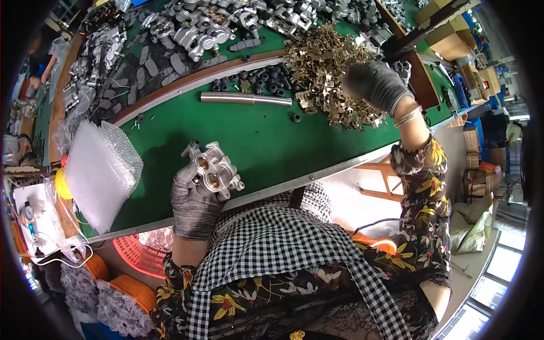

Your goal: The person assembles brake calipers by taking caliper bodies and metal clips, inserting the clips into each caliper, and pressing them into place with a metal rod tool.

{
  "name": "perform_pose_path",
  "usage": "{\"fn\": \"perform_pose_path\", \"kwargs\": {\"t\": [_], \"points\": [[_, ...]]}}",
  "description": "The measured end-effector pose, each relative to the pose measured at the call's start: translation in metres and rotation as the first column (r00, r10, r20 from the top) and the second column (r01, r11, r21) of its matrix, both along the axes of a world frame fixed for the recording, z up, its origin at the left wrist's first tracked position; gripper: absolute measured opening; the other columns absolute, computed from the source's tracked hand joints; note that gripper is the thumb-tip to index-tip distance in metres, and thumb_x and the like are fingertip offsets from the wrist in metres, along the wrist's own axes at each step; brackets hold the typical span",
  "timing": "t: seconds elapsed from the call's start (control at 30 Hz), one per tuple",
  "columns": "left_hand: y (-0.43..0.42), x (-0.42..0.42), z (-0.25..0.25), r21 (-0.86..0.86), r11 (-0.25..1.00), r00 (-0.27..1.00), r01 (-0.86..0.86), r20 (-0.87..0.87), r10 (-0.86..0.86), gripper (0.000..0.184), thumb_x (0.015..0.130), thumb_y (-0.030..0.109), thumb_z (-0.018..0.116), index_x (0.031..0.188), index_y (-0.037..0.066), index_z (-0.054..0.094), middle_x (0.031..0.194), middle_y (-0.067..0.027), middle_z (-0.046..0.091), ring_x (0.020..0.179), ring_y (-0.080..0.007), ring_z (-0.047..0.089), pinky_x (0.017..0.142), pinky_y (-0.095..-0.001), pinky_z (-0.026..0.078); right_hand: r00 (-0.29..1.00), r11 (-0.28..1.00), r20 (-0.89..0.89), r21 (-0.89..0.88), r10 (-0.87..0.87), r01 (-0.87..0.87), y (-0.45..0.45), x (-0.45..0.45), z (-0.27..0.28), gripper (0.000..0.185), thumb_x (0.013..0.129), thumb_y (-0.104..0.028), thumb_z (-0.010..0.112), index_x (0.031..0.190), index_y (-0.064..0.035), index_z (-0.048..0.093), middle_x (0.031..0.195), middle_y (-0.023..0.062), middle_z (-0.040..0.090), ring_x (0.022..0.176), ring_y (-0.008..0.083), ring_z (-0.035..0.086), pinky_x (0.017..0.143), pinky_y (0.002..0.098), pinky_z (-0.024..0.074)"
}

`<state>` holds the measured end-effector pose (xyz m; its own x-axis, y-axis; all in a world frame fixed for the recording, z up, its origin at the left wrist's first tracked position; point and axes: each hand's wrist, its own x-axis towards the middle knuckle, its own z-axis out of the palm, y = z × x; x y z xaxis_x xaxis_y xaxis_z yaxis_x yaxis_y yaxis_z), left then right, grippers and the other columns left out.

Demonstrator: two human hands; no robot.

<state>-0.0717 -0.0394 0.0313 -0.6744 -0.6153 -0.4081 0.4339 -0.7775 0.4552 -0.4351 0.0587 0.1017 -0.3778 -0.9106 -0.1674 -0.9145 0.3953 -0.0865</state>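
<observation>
My left hand (pixel 196 205), in a grey knitted glove, grips a silver brake caliper (pixel 214 170) near the table's front edge. Two round bores on the caliper face up, brownish inside. My right hand (pixel 377 85), gloved as well, is stretched out over a heap of small brass-coloured metal clips (pixel 326 73) at the right. Motion blurs its fingers, so whether they hold a clip cannot be made out. Between the hands, a steel rod (pixel 246 99) lies on the green tabletop (pixel 272 144), with small black rubber parts (pixel 266 79) behind it.
Stacks of bubble-wrap sheets (pixel 102 175) lie at the left. Beyond the wooden ledge (pixel 198 77), brake pads (pixel 150 67) and many more calipers (pixel 209 28) are piled. Below the table stands a red plastic basket (pixel 139 258). Cardboard boxes (pixel 453 39) are at the far right.
</observation>
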Motion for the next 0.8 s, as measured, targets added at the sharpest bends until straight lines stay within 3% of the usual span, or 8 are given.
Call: {"fn": "perform_pose_path", "kwargs": {"t": [0.1,0.2,0.33,0.37,0.47,0.6,0.7,0.8], "points": [[0.0,0.001,-0.002,0.023,0.999,0.999,0.036,-0.04,-0.035,0.039,0.088,0.027,0.052,0.116,0.0,0.052,0.099,-0.0146,0.059,0.086,-0.0268,0.061,0.077,-0.0407,0.053,0.998,0.999,-0.047,0.02,-0.031,0.032,0.018,0.006,-0.023,0.021,0.078,-0.02,0.067,0.096,-0.0097,0.065,0.087,0.0114,0.065,0.084,0.0311,0.063,0.078,0.0385,0.0498],[0.002,-0.001,0.002,0.054,0.998,0.999,0.012,0.031,-0.014,0.04,0.088,0.028,0.052,0.116,-0.001,0.052,0.099,-0.0151,0.059,0.087,-0.0271,0.061,0.078,-0.0411,0.053,0.984,0.985,-0.157,-0.164,-0.084,0.058,0.04,-0.001,-0.044,0.021,0.077,-0.017,0.067,0.096,-0.0081,0.065,0.091,0.0122,0.064,0.088,0.0306,0.062,0.078,0.0385,0.0498],[0.001,0.0,-0.003,0.061,0.998,0.997,-0.001,0.073,-0.003,0.043,0.089,0.029,0.051,0.12,-0.002,0.051,0.102,-0.0164,0.059,0.09,-0.0284,0.061,0.078,-0.0412,0.054,0.996,0.975,0.009,-0.201,-0.093,0.093,0.053,-0.01,-0.052,0.025,0.078,-0.013,0.067,0.103,-0.0081,0.063,0.095,0.0131,0.063,0.089,0.0296,0.062,0.078,0.0379,0.0498],[0.0,0.001,-0.008,0.046,0.999,0.998,0.009,0.062,-0.012,0.043,0.089,0.029,0.051,0.12,-0.002,0.051,0.102,-0.0165,0.059,0.09,-0.0288,0.061,0.078,-0.0413,0.054,0.988,0.974,0.085,-0.177,-0.127,0.14,0.056,-0.005,-0.051,0.028,0.079,-0.013,0.067,0.106,-0.0094,0.062,0.097,0.0125,0.061,0.089,0.0284,0.061,0.078,0.0372,0.0498],[0.004,-0.003,-0.002,0.081,0.997,0.996,0.004,0.086,-0.011,0.04,0.09,0.027,0.051,0.118,-0.002,0.051,0.102,-0.0162,0.059,0.089,-0.0288,0.062,0.077,-0.0406,0.054,0.998,0.953,0.04,-0.302,0.045,-0.03,0.057,0.0,-0.062,0.029,0.078,-0.015,0.068,0.107,-0.0103,0.062,0.099,0.0116,0.06,0.09,0.0271,0.061,0.078,0.0368,0.0498],[0.007,-0.009,0.001,0.077,0.997,0.994,0.006,0.108,-0.014,0.037,0.09,0.025,0.052,0.116,-0.001,0.052,0.101,-0.0152,0.059,0.088,-0.0284,0.062,0.076,-0.0413,0.055,0.998,0.987,-0.062,-0.16,0.018,-0.028,0.048,0.019,-0.064,0.034,0.078,-0.028,0.07,0.106,-0.0101,0.061,0.1,0.0123,0.059,0.093,0.0302,0.06,0.078,0.0386,0.0494],[0.006,-0.008,-0.006,-0.011,0.998,0.998,0.06,0.031,-0.059,0.037,0.09,0.025,0.053,0.115,-0.001,0.052,0.103,-0.0156,0.06,0.09,-0.0285,0.063,0.078,-0.0427,0.055,1.0,0.988,0.003,-0.15,-0.021,0.021,0.042,0.014,-0.07,0.028,0.078,-0.03,0.07,0.093,-0.0084,0.062,0.086,0.0132,0.059,0.084,0.0317,0.06,0.073,0.0412,0.0481],[0.003,-0.008,-0.004,0.033,0.997,0.997,0.069,-0.029,-0.068,0.036,0.09,0.025,0.053,0.116,0.0,0.052,0.103,-0.0146,0.06,0.09,-0.0276,0.063,0.078,-0.0414,0.056,0.999,0.983,0.048,-0.183,-0.025,0.033,0.045,0.012,-0.065,0.023,0.078,-0.028,0.07,0.084,-0.0071,0.062,0.076,0.0132,0.058,0.076,0.0325,0.06,0.069,0.0418,0.047]]}}
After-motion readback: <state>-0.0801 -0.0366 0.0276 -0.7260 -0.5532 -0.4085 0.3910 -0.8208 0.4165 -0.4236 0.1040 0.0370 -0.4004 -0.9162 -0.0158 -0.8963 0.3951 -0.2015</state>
